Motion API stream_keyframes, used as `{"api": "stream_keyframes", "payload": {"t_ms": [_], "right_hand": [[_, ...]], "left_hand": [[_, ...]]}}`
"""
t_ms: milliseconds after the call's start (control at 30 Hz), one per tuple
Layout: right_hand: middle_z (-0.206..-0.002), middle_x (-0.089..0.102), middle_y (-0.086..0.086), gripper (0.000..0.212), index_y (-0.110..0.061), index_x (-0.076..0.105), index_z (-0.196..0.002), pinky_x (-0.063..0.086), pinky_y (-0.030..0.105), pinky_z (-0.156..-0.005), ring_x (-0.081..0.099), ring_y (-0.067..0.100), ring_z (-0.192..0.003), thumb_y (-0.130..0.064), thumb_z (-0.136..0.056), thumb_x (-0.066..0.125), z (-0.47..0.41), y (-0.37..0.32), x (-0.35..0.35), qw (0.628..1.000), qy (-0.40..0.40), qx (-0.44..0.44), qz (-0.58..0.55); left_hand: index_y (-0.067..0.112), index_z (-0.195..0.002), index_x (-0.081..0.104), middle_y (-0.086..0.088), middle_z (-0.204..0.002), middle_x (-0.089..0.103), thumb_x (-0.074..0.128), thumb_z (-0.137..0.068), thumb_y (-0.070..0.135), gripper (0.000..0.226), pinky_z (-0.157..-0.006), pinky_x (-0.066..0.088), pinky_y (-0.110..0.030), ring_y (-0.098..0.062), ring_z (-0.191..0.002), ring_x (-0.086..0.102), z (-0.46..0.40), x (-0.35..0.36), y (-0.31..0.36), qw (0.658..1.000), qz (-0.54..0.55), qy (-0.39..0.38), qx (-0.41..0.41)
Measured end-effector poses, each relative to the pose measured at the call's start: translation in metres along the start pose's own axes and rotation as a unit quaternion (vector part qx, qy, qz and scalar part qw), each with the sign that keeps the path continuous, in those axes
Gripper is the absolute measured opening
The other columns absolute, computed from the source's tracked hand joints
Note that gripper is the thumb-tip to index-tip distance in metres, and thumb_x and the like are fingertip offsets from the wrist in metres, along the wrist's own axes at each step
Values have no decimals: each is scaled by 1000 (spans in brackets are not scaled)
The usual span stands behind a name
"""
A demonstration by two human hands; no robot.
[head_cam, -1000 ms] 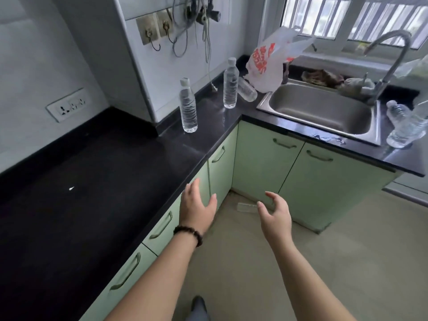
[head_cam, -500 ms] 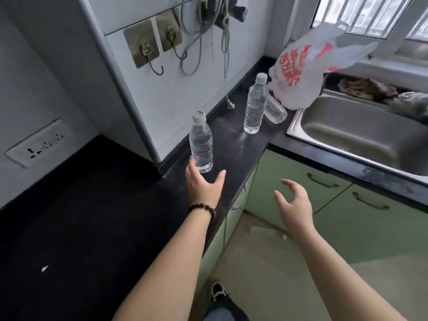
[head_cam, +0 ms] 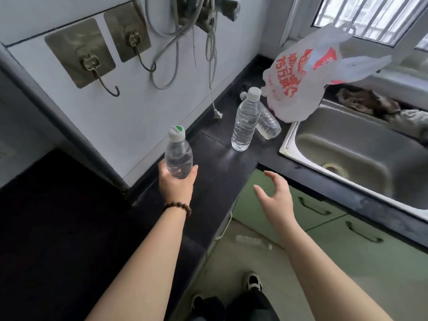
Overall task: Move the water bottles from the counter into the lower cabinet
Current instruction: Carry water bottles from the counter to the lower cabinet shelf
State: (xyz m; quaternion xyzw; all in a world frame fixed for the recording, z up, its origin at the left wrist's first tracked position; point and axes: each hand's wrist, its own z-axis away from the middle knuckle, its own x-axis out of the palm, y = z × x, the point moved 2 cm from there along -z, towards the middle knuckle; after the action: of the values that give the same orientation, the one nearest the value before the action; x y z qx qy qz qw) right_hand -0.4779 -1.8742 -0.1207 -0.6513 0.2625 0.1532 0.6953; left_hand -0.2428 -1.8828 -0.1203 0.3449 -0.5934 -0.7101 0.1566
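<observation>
Head view: left hand (head_cam: 177, 185) gripping near bottle (head_cam: 178, 156) over counter (head_cam: 215, 181). Right hand (head_cam: 275, 200) open, empty. Two bottles (head_cam: 246, 120) waiting far right by sink (head_cam: 361, 144). Next: opening lower cabinet (head_cam: 308, 212), probably.

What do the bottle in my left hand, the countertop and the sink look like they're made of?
Bottle: clear, thin plastic, see-through with a white cap. Countertop: dark polished stone, probably granite; faintly reflective. Sink: brushed stainless steel, judging by its dull grey sheen.
</observation>
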Motion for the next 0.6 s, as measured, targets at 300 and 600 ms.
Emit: {"api": "stream_keyframes", "payload": {"t_ms": [300, 600], "right_hand": [[-149, 27, -4, 103, -27, 21, -147, 28, 34, -115, 30, 10, -138, -47, -66, 81, -123, -24, 9, 990, -80, -43, -112], [-141, 44, -5, 94, -30, 26, -141, 35, 28, -104, 44, 11, -128, -36, -67, 83, -192, -31, 40, 973, -142, -64, -172]], "left_hand": [[26, -92, 52, 19, -77, 61, 86, -66, 30, 44, -61, 39, -7, 11, -70, 56, 15, 31, 28, 996, -67, 57, -10], [26, -87, 52, 19, -74, 60, 88, -64, 28, 43, -57, 37, -1, 13, -68, 54, 40, 41, 43, 982, -106, 151, -31]]}}
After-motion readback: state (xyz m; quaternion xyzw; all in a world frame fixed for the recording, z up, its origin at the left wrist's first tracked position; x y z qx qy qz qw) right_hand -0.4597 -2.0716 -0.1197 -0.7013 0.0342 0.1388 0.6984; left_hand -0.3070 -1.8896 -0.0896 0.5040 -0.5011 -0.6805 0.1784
